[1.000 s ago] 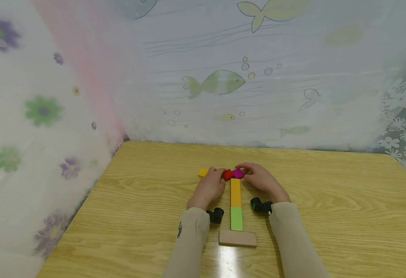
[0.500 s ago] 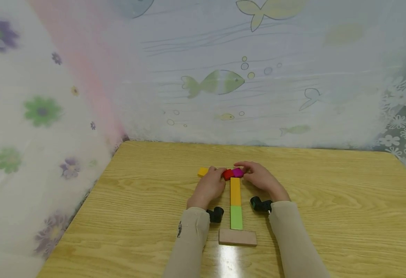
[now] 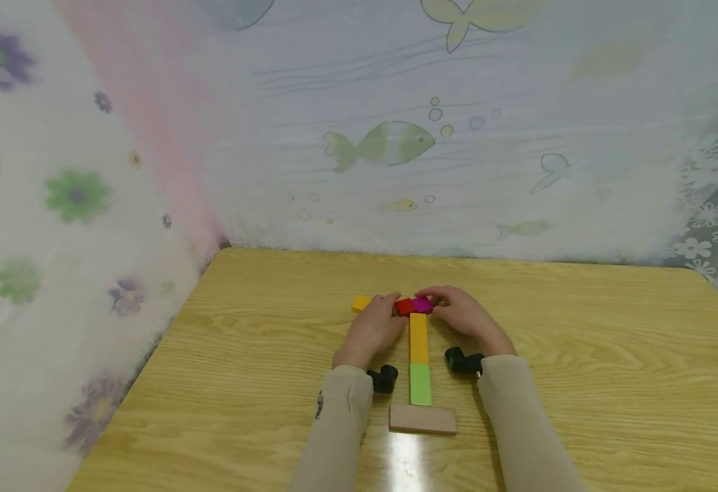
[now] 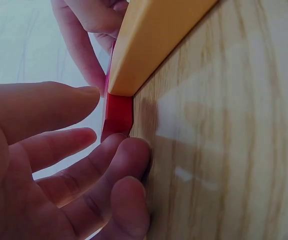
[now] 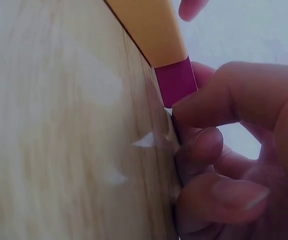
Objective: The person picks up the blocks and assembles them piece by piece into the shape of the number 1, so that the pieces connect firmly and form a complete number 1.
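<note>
A red block [image 3: 405, 307] and a magenta block [image 3: 423, 305] lie end to end across the far end of an orange block [image 3: 418, 337]. My left hand [image 3: 374, 328] is at the red block's left end; in the left wrist view its relaxed fingertips [image 4: 118, 142] touch that end, with the thumb beside it. My right hand [image 3: 464, 317] pinches the outer end of the magenta block, thumb at its near corner and a finger behind. A light green block [image 3: 420, 384] continues the line from the orange one, and a plain wooden plank [image 3: 423, 419] lies crosswise at the near end.
Partly hidden behind my left hand is a yellow-orange block [image 3: 361, 303]. Black wrist cameras [image 3: 386, 379] stick out inward from both wrists, beside the line of blocks. The wooden table [image 3: 604, 355] ends at a fish-patterned curtain at the back.
The red block has turned from a slant to lie straighter beside the magenta block, and my left hand has shifted slightly right with it. My right hand stays at the magenta block.
</note>
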The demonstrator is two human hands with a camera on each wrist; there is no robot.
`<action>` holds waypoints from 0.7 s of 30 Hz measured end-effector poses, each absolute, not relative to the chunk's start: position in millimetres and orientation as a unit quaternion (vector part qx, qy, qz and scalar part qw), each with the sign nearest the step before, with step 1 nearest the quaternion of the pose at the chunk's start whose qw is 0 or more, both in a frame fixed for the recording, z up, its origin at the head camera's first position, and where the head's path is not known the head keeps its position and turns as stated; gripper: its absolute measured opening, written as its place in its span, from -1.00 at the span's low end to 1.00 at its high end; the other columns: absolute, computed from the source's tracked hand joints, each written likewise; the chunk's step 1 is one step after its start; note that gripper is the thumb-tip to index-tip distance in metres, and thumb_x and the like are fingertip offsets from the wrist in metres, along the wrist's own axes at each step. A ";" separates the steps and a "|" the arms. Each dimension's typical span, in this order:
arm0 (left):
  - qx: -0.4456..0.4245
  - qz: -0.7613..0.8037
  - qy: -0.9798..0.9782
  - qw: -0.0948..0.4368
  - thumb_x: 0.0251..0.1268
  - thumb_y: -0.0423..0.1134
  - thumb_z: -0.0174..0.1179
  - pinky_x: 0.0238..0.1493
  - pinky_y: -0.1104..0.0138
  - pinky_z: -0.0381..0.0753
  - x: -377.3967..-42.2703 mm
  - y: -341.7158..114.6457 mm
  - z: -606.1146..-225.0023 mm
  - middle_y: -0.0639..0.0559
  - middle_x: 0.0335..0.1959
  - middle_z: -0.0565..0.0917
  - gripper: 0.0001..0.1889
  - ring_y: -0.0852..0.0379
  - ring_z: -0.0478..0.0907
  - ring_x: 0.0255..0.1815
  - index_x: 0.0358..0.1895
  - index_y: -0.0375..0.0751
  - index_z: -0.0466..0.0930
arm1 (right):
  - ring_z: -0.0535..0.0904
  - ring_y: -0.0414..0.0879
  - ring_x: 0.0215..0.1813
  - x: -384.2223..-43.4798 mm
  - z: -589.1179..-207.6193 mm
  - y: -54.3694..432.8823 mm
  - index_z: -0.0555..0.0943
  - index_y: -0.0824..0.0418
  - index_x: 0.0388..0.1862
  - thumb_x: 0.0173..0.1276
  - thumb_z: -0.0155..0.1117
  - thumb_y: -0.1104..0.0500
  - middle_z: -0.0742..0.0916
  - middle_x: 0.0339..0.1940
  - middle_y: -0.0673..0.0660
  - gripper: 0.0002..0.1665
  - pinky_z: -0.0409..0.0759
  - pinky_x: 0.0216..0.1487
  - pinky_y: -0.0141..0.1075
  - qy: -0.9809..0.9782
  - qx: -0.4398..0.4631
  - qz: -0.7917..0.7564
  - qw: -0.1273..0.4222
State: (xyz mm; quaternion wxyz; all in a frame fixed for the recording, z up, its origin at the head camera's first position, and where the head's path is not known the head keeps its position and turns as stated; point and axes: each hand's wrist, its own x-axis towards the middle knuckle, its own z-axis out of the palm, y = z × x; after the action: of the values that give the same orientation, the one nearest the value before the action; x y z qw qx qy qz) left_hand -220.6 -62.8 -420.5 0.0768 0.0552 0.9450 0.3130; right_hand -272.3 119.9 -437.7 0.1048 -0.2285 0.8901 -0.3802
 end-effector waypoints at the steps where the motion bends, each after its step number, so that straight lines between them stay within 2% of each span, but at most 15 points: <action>1: 0.056 0.312 0.945 0.077 0.27 -0.11 0.03 -0.08 0.23 0.40 -220.8 -62.6 -420.3 -0.05 0.00 0.42 -0.49 0.10 0.41 -0.21 0.28 -0.11 0.25 | 0.39 -0.03 -0.31 -272.5 -437.9 120.3 0.49 0.13 0.09 0.22 0.02 0.35 0.59 -0.22 0.14 -0.56 0.35 -0.27 -0.22 0.889 -0.229 -0.381 0.106; 15: 0.063 0.306 0.947 0.078 0.28 -0.08 -0.01 -0.23 0.28 0.38 -221.3 -61.7 -421.6 -0.03 -0.12 0.42 -0.54 0.10 0.37 -0.34 0.24 -0.10 0.31 | 0.36 -0.04 -0.36 -272.9 -439.2 122.5 0.48 0.14 0.10 0.20 0.00 0.37 0.58 -0.21 0.15 -0.54 0.33 -0.35 -0.25 0.885 -0.234 -0.387 0.111; 21: 0.061 0.309 0.945 0.084 0.28 -0.06 0.00 -0.23 0.28 0.38 -220.5 -62.2 -420.6 -0.02 -0.11 0.41 -0.53 0.10 0.37 -0.32 0.25 -0.06 0.30 | 0.39 -0.03 -0.31 -273.0 -440.1 122.7 0.49 0.13 0.09 0.19 0.01 0.37 0.58 -0.21 0.14 -0.54 0.36 -0.28 -0.23 0.886 -0.235 -0.385 0.111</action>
State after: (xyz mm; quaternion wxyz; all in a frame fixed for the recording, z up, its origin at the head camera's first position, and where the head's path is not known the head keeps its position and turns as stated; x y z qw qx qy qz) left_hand -220.5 -62.2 -420.6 0.0845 0.0609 0.9452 0.3093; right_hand -273.0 122.7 -440.1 0.1107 -0.2346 0.8858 -0.3849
